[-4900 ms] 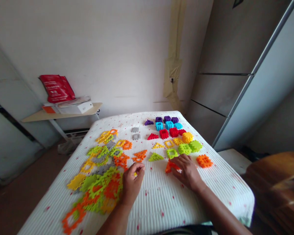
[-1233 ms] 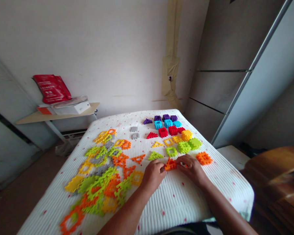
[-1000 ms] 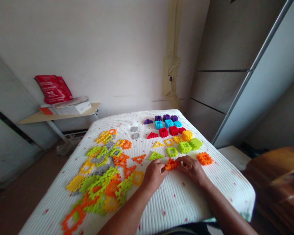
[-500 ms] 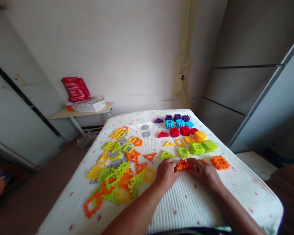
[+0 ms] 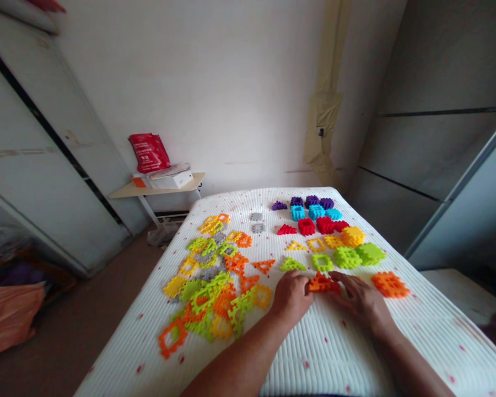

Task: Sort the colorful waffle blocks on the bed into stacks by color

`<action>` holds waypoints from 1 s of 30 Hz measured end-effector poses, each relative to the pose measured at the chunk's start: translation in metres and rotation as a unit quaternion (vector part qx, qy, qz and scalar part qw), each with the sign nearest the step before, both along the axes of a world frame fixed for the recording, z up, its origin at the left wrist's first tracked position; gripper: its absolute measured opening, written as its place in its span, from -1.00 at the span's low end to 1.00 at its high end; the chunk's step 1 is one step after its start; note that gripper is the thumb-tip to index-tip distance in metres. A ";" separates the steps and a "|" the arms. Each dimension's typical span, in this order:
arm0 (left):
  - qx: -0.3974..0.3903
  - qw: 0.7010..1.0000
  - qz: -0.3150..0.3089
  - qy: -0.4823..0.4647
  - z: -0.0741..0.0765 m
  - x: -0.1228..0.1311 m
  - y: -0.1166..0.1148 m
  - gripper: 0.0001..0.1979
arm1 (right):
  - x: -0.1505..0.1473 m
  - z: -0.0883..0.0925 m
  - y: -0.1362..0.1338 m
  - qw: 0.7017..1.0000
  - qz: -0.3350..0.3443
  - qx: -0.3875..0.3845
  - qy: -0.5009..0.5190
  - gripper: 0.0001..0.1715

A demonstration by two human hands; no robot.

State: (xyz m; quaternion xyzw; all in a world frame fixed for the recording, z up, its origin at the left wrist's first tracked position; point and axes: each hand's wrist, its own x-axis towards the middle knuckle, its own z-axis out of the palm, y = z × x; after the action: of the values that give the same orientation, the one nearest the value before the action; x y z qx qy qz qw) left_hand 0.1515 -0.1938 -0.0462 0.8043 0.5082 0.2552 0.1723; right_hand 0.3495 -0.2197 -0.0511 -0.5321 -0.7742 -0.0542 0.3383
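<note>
Near the front of the bed, a small stack of orange interlocking tiles [image 5: 323,283] sits between my two hands. My left hand [image 5: 292,296] is closed on its left edge, thumb and fingers pinching. My right hand [image 5: 362,300] bends its fingers around the right edge, partly covering it. Another orange tile stack [image 5: 391,284] lies to the right of my right hand. Just beyond the held stack are a green square frame tile [image 5: 322,262] and a green triangle tile [image 5: 292,264]. An orange triangle tile [image 5: 264,267] lies to the left of my left hand.
A jumbled heap of orange, green, yellow and grey tiles [image 5: 206,292] covers the left side of the white quilted bedcover [image 5: 314,347]. Rows of red [image 5: 306,226], blue [image 5: 297,213], purple [image 5: 296,202] and yellow tiles [image 5: 352,236] stand farther back. Two grey tiles [image 5: 257,217] lie mid-bed.
The whole view has shifted, so the bed and tiles appear farther right. Both hands stay at the orange stack, which seems slightly turned between them.
</note>
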 end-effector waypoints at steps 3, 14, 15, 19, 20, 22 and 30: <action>-0.005 1.000 -0.008 -0.024 0.001 -0.004 -0.001 -0.83 | -0.002 0.010 -0.005 0.999 0.008 0.035 0.039 -0.65; -0.002 0.953 0.225 0.205 0.059 -0.109 0.071 -0.74 | -0.010 0.017 -0.008 0.989 0.046 0.137 0.045 -0.79; -0.009 0.947 0.236 0.216 0.059 -0.116 0.079 -0.73 | -0.011 0.016 -0.008 0.988 0.049 0.138 0.043 -0.79; -0.031 0.934 0.258 0.247 0.048 -0.130 0.099 -0.68 | -0.010 0.013 -0.008 0.990 0.053 0.125 0.039 -0.80; -0.033 0.931 0.262 0.251 0.045 -0.131 0.101 -0.65 | -0.010 0.012 -0.008 0.990 0.053 0.122 0.041 -0.81; -0.034 0.929 0.266 0.257 0.041 -0.132 0.103 -0.62 | -0.010 0.011 -0.008 0.990 0.056 0.120 0.042 -0.81; -0.019 0.935 0.239 0.261 0.042 -0.129 0.097 -0.76 | -0.013 0.015 -0.007 0.989 0.063 0.124 0.044 -0.82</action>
State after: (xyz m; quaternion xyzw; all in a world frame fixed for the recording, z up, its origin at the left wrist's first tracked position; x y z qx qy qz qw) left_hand 0.0222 -0.0967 -0.0041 0.6941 0.7172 0.0597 -0.0173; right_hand 0.3364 -0.2268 -0.0366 -0.4381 -0.7777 -0.1052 0.4385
